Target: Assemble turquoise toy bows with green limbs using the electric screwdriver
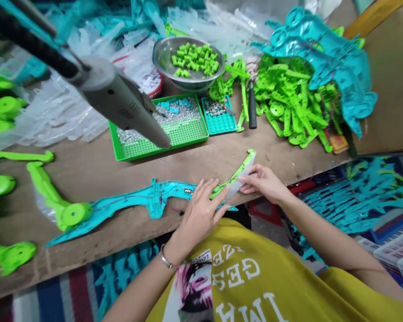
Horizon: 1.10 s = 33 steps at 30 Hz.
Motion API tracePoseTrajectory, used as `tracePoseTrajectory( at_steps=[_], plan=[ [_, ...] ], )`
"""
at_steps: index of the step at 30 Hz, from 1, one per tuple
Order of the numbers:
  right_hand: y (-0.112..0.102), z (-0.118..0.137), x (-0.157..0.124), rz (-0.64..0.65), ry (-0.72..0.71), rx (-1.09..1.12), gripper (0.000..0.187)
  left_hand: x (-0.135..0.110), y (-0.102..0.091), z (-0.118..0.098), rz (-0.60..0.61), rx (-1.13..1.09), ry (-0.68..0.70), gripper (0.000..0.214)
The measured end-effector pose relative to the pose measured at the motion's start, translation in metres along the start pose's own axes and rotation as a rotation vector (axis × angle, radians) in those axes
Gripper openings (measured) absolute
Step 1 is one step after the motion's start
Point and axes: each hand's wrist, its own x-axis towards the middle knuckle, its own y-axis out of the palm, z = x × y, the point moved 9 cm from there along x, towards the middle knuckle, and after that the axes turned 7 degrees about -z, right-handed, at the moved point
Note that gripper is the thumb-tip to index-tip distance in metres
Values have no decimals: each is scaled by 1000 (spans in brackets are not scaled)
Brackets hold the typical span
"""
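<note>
A long teal toy-sword half (127, 205) with thin wires lies along the wooden bench (97, 170), a lime green part (65, 208) at its left end. My left hand (201, 210) presses down on its right portion, fingers spread and pinching a translucent strip. My right hand (262, 181) pinches the clear and lime green blade piece (240, 174) at the sword's right end.
A hanging grey power screwdriver (121, 100) slants over a green tray (161, 129) of screws. Beside it stand a small teal tray (219, 117), a steel bowl (188, 60) of green bits, a hammer (251, 103), and piles of green (289, 103) and teal parts (325, 53).
</note>
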Motion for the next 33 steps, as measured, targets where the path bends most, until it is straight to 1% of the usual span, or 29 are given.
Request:
tracePoseTrajectory(
  at_steps=[3,5,8,10,12,16,21,24,25,26,27,28,29,30,31,32,33],
  plan=[
    [1,0,1,11,15,-40,45,0,-1,0,-86,45,29,39],
    [-3,4,5,14,22,-96,42,0,-1,0,-111,68,41,38],
    [-22,21,18,-74,-15,-161,33,0,0,-1,-124,84,53,38],
    [-36,36,29,-146,-59,-170,32,0,0,-1,-129,82,54,38],
    [-42,45,39,-156,-79,-171,34,0,-2,-1,-144,79,54,37],
    [-40,52,52,-88,-61,-198,40,0,-2,1,-171,81,50,37],
    [-33,54,57,-32,-55,-240,45,-3,0,4,-198,84,57,37],
    [-31,52,54,-31,-78,-255,48,-4,0,5,-220,98,81,38],
    [-34,55,52,-44,-107,-270,48,-4,1,5,-226,101,88,38],
    [-40,63,49,-74,-172,-296,47,-4,1,5,-231,103,95,39],
    [-50,79,44,-136,-280,-337,43,-4,1,5,-233,103,101,39],
    [-67,101,35,-243,-428,-389,38,-4,2,5,-232,102,106,40],
    [-88,130,20,-380,-608,-453,31,-4,2,6,-229,97,107,40],
    [-115,160,0,-575,-783,-521,24,-4,2,6,-226,91,105,41],
    [-144,189,-24,-799,-923,-587,17,-4,2,7,-225,86,101,43],
    [-173,213,-44,-987,-997,-664,14,-3,2,7,-222,81,94,45],
    [-202,233,-60,-1151,-1002,-748,21,-3,2,7,-217,77,88,49]
  ],
)
